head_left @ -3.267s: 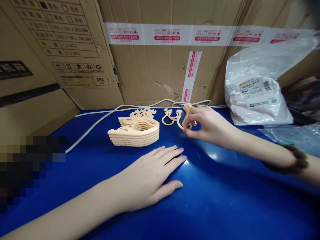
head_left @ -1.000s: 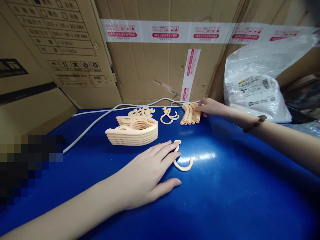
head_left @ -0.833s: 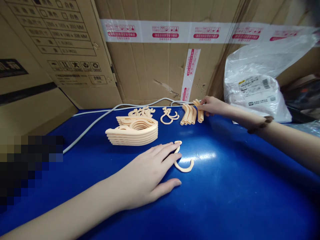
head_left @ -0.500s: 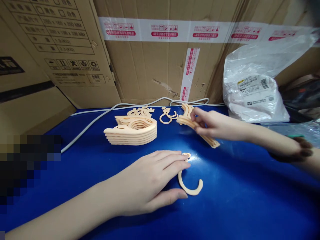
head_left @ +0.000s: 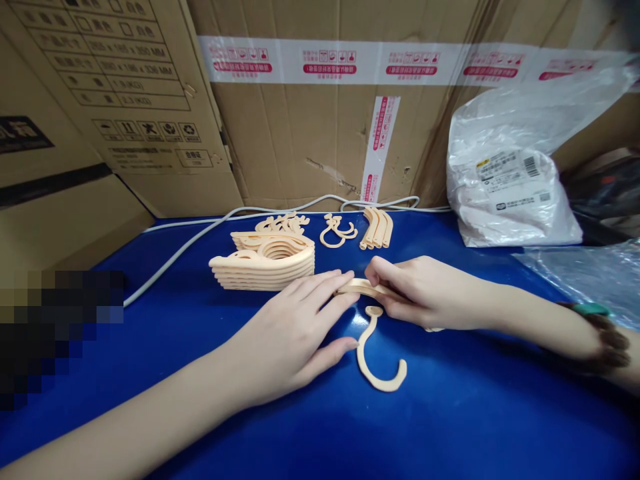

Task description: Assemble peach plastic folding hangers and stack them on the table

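My right hand is closed round a cream curved hanger arm; another end shows below my palm, and I cannot tell whether it is a second piece. My left hand has its fingers stretched out, their tips at the left end of that arm. Just in front of both hands, a cream hanger hook lies flat on the blue table, its round end pointing away from me. The tip of my left thumb is close beside the hook's stem.
Behind my left hand stands a stack of cream hanger parts. Loose small pieces, more hooks and several curved arms lie along the back. A white cable, cardboard boxes and a white plastic bag border the table.
My right hand has brought the curved hanger arm nearer, away from the pieces at the back. My left hand has come off the hook and shifted slightly up and left to the arm's end.
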`<state>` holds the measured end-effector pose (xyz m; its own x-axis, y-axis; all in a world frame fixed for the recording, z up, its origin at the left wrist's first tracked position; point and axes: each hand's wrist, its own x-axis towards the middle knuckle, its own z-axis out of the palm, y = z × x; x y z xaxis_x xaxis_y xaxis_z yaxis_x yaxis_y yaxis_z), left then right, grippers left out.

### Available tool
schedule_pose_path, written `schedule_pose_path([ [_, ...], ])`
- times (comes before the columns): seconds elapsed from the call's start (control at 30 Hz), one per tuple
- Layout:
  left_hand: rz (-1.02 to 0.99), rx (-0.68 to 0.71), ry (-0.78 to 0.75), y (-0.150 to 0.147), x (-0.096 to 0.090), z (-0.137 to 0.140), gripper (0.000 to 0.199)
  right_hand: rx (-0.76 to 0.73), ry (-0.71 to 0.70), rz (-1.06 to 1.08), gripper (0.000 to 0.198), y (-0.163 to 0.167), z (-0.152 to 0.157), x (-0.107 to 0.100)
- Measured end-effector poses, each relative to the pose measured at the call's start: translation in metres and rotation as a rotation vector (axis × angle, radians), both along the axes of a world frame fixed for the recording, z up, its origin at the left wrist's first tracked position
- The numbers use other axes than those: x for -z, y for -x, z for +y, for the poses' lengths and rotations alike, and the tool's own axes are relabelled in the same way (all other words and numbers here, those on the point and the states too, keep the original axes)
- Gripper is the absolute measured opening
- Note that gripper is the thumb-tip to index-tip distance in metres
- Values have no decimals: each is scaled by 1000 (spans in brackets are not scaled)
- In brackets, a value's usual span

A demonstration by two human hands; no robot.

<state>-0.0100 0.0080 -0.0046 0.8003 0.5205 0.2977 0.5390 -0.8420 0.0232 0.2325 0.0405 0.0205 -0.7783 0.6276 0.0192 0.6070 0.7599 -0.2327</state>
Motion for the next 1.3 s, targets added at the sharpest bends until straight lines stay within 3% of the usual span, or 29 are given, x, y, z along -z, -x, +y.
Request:
schedule_pose_path([
  [0.27, -10, 11, -69, 0, 2, 0, 44, 15, 21, 60, 8, -4, 7, 3],
  [0.47, -1, 15, -97, 0, 3, 1, 44, 57, -66, 13, 8, -2, 6, 6],
  [0.77, 14, -2, -98, -1, 5, 3, 46, 1, -242, -31, 14, -3, 4, 9],
  [1.3, 28, -16, -73, -2, 6, 2, 49, -67, -267, -53, 12, -4, 4, 9],
])
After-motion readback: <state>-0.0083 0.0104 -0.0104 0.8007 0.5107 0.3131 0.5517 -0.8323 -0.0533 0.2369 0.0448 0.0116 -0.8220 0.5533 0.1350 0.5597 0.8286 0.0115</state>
